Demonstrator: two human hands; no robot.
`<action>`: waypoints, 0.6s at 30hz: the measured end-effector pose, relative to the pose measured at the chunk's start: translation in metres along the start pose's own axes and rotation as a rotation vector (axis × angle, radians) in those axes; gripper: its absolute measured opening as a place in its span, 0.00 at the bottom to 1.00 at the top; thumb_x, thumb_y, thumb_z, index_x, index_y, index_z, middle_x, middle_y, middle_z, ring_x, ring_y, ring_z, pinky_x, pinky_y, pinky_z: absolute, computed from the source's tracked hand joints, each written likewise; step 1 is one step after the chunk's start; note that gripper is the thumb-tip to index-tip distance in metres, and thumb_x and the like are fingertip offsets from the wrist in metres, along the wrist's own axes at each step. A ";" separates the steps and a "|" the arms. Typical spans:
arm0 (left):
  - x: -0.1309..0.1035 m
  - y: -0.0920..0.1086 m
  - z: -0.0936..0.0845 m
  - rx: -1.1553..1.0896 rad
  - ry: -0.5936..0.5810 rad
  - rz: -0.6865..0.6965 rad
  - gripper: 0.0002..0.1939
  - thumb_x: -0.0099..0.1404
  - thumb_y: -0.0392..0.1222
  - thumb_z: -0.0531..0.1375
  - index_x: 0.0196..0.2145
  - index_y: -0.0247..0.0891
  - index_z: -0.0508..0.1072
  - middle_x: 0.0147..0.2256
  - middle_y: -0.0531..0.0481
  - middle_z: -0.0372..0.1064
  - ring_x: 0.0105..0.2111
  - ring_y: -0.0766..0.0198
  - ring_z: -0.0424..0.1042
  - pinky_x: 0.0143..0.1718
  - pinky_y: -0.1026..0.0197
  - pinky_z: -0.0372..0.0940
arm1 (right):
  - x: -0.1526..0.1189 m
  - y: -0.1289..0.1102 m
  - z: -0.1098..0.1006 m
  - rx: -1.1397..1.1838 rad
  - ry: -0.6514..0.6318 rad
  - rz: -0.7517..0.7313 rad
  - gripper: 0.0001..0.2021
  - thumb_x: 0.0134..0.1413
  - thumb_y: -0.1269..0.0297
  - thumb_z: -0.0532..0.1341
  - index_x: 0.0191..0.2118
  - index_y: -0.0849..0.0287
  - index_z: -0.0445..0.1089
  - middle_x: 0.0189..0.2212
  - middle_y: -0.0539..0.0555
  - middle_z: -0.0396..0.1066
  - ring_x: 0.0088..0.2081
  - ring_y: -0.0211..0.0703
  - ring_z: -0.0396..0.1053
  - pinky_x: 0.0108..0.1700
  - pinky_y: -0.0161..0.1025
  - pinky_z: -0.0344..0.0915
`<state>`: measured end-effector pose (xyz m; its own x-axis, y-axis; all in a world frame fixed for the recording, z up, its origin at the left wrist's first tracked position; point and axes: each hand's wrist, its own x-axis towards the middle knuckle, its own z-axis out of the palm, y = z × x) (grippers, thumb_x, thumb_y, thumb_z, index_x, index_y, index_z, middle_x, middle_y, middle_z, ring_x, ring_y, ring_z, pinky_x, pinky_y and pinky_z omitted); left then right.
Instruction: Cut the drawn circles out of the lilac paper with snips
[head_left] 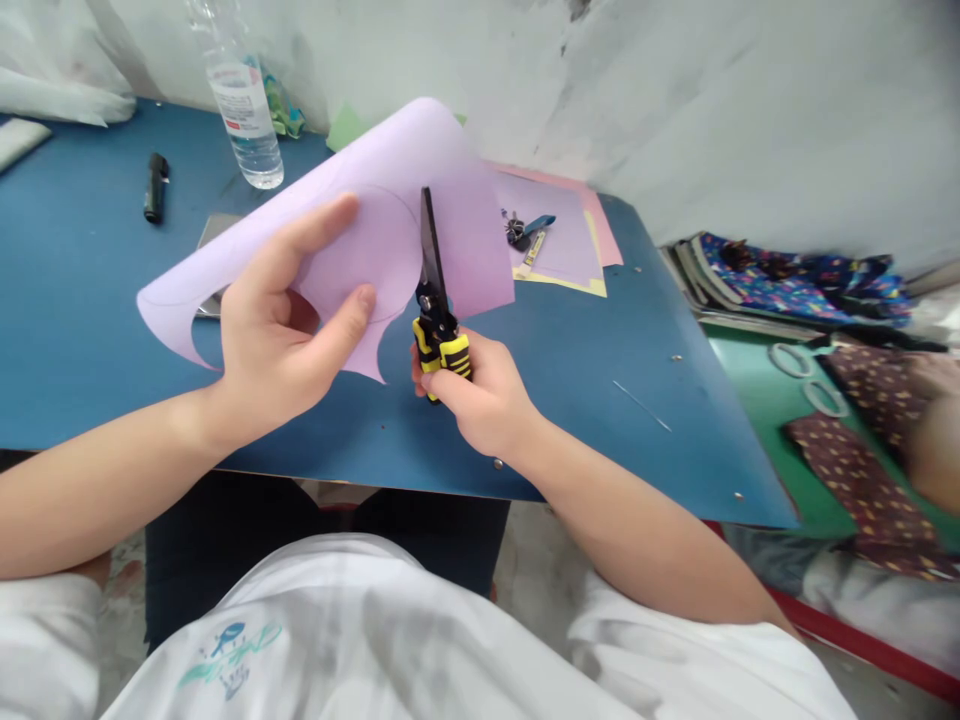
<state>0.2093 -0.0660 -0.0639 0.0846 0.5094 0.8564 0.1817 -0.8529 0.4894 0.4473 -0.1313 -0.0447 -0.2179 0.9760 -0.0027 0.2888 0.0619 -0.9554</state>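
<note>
A sheet of purple paper is held up above the blue table, curled along its upper edge. Circle outlines are drawn on it, and curved cuts run along its lower edge. My left hand grips the sheet, thumb and fingers closed on it beside one outline. In my right hand are scissors with black blades and yellow-and-black handles. Their blades point up and lie against the paper at the right side of the drawn circle. Whether the blades are fully closed is hard to see.
A water bottle and a black marker are at the back left of the blue table. Purple, yellow and pink sheets lie at the back right under keys and a small cutter. Beyond is a green table with patterned cloth.
</note>
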 end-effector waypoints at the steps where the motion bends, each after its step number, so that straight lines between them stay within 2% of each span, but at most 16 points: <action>1: 0.000 -0.002 -0.001 -0.003 -0.001 -0.006 0.33 0.72 0.64 0.75 0.72 0.69 0.77 0.69 0.57 0.80 0.71 0.43 0.80 0.77 0.32 0.77 | 0.000 0.000 0.000 -0.003 0.001 -0.002 0.03 0.51 0.61 0.63 0.33 0.50 0.69 0.28 0.46 0.71 0.33 0.46 0.70 0.39 0.48 0.63; 6: 0.002 -0.011 -0.007 -0.006 -0.032 0.077 0.44 0.65 0.72 0.77 0.74 0.67 0.75 0.70 0.54 0.79 0.70 0.34 0.80 0.75 0.26 0.78 | 0.000 -0.002 0.000 -0.005 0.013 0.008 0.04 0.51 0.60 0.64 0.33 0.50 0.70 0.26 0.46 0.71 0.32 0.46 0.68 0.39 0.47 0.64; 11: 0.002 -0.002 -0.005 0.034 -0.009 0.005 0.33 0.74 0.62 0.74 0.73 0.70 0.76 0.71 0.58 0.79 0.73 0.42 0.78 0.78 0.33 0.77 | 0.000 0.000 0.001 0.003 0.028 0.017 0.06 0.51 0.58 0.64 0.34 0.51 0.72 0.26 0.45 0.71 0.32 0.44 0.68 0.39 0.47 0.64; 15: 0.002 0.002 -0.002 0.010 0.019 0.049 0.37 0.71 0.71 0.74 0.73 0.69 0.76 0.70 0.56 0.79 0.71 0.40 0.80 0.77 0.31 0.77 | 0.000 0.001 0.000 -0.007 0.026 0.012 0.05 0.51 0.59 0.64 0.34 0.51 0.72 0.25 0.45 0.70 0.31 0.44 0.68 0.38 0.47 0.63; 18: 0.004 0.003 -0.004 0.052 0.032 0.046 0.34 0.73 0.62 0.75 0.72 0.69 0.77 0.70 0.59 0.79 0.72 0.42 0.80 0.76 0.33 0.78 | 0.000 0.001 -0.001 -0.019 0.021 0.003 0.05 0.51 0.59 0.64 0.34 0.52 0.72 0.26 0.45 0.71 0.31 0.44 0.67 0.38 0.47 0.63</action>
<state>0.2066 -0.0665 -0.0585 0.0624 0.4655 0.8828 0.2289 -0.8677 0.4413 0.4489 -0.1313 -0.0450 -0.1978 0.9802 0.0007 0.3067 0.0625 -0.9498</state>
